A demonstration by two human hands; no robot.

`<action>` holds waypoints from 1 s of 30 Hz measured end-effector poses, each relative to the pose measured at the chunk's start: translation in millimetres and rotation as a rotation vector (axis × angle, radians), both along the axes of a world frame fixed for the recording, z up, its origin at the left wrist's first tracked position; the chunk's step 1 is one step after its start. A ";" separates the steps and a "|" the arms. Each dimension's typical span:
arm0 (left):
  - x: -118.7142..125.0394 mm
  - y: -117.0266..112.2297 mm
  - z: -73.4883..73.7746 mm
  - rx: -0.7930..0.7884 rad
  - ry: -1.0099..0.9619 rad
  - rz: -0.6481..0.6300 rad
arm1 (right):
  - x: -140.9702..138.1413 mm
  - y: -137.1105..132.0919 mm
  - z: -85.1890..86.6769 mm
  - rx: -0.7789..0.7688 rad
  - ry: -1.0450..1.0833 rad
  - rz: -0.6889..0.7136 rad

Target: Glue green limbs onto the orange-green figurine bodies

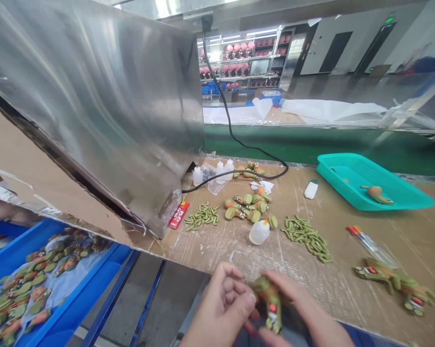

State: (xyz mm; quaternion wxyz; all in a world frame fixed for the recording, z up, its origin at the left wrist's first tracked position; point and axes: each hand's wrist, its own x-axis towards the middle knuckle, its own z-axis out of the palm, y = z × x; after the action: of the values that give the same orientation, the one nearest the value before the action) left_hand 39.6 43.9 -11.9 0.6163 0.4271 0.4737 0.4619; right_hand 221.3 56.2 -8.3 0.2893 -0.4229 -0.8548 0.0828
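Observation:
Both of my hands hold up a green and orange painted toy figure [270, 303] at the near edge of a cardboard-covered workbench [210, 260]. My left hand [223, 308] has curled fingers against the figure's left side, and my right hand [297, 313] pinches it from the right. Two similar assembled figures [394, 284] lie just to the right, beside a clear plastic sleeve [371, 246]. Farther out are a heap of small green pieces [306, 238], a smaller heap [202, 217], a cluster of green and orange parts [248, 207], and a white squeeze bottle [259, 232].
A turquoise tray [369, 183] holding one figure part sits at the back right. Several small white bottles [219, 172] and a black cable [239, 144] lie by a tilted stainless steel panel [94, 96]. A blue bin of figures [29, 289] sits below the bench at left.

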 end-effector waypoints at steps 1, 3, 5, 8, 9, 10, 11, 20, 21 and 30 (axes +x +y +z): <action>-2.3 6.1 1.4 0.030 0.075 -0.004 | 14.6 5.6 -4.0 0.023 -0.035 -0.085; -10.7 22.8 6.8 0.123 0.286 0.012 | 49.1 19.8 -9.0 0.112 -0.113 -0.285; -20.0 44.0 13.0 0.242 0.522 0.055 | 81.2 33.3 -8.3 0.213 -0.200 -0.444; -26.6 77.7 16.9 0.416 0.809 0.057 | 98.7 42.4 0.9 0.261 -0.309 -0.690; -26.3 87.6 16.2 0.455 0.889 0.048 | 93.3 42.2 3.8 0.264 -0.264 -0.734; -25.2 96.3 14.7 0.487 0.962 0.036 | 82.7 41.2 5.6 0.246 -0.180 -0.733; -23.6 103.6 12.9 0.513 1.028 0.025 | 68.2 40.0 5.7 0.201 -0.065 -0.687; -21.2 113.7 10.0 0.676 1.266 -0.145 | -38.8 74.7 -28.2 -0.185 0.408 -0.351; -21.6 112.2 11.2 0.682 1.263 -0.152 | -40.6 77.2 -30.2 -0.204 0.447 -0.358; -14.2 106.6 10.4 0.632 0.900 -0.274 | -28.8 39.8 -13.2 -0.548 0.957 -0.314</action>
State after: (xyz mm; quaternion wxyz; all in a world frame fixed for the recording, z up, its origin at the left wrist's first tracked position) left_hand 25.4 150.5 -1.5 0.2500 0.8034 0.4685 0.2694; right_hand 192.6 95.9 -21.4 0.5329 -0.5197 -0.5027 0.4395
